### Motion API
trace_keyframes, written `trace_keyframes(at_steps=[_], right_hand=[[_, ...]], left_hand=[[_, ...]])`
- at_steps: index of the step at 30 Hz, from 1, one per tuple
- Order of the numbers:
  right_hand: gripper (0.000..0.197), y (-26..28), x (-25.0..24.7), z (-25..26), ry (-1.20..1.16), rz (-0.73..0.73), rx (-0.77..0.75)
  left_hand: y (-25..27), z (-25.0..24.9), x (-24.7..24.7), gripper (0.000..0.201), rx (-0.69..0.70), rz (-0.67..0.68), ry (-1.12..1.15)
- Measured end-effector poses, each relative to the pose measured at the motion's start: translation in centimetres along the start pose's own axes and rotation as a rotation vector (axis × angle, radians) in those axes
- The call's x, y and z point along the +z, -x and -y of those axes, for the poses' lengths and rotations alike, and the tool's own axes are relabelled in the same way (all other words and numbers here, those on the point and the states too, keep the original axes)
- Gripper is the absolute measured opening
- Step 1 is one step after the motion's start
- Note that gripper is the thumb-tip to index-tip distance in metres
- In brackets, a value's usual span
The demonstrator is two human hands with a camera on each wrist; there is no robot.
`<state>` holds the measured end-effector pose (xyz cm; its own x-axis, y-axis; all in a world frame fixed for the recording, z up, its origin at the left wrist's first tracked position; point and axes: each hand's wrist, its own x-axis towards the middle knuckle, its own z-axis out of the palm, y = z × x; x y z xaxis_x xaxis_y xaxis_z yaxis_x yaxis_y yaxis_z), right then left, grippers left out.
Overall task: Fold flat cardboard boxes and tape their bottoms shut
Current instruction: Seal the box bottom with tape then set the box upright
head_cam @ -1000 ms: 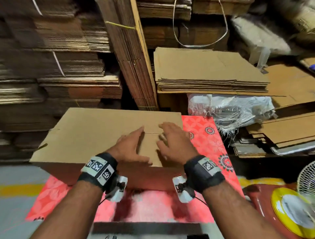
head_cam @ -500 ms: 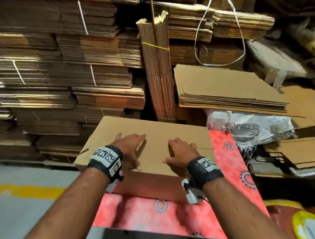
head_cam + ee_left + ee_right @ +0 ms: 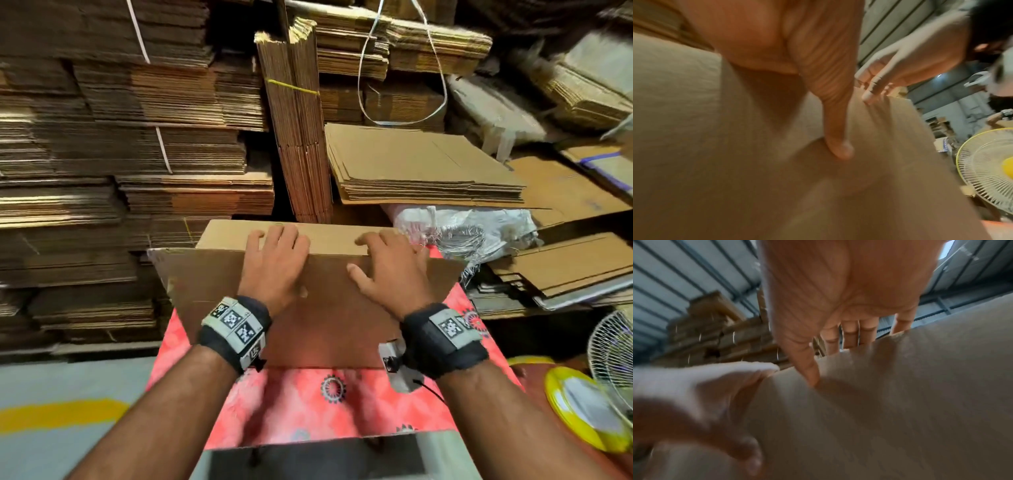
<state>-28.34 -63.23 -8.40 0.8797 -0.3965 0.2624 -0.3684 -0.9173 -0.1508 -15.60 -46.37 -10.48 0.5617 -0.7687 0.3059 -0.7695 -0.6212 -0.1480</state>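
Plain brown cardboard box point(image 3: 318, 308) stands tilted on the red patterned mat point(image 3: 308, 407)

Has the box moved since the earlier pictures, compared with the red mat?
Yes. The box has tipped up on the red mat; its near face now stands tilted toward the camera, both hands gripping its upper edge.

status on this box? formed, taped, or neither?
Neither, as far as these views show. No tape is visible on the cardboard box. In hand: the left hand and right hand hook fingers over its upper edge, thumbs on the near panel. Left: closing and taping the bottom.
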Motion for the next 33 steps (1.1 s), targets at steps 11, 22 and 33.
trace_keyframes(at_steps=[11,22,33], right_hand=[[0.079,5.5,3.6,0.2,0.007,0.567,-0.146],[0.072,-0.7,3.6,1.7,-0.028,0.448,-0.131],[0.046,-14.4,5.9,2.8,0.205,0.336,-0.166]], left_hand=[[10.1,-2.5,3.8,0.087,-0.007,0.392,0.177],[9.7,-2.1,6.0,0.097,0.070,0.621,0.256],[0.8,1.0,2.6,0.089,-0.110,0.697,0.390]])
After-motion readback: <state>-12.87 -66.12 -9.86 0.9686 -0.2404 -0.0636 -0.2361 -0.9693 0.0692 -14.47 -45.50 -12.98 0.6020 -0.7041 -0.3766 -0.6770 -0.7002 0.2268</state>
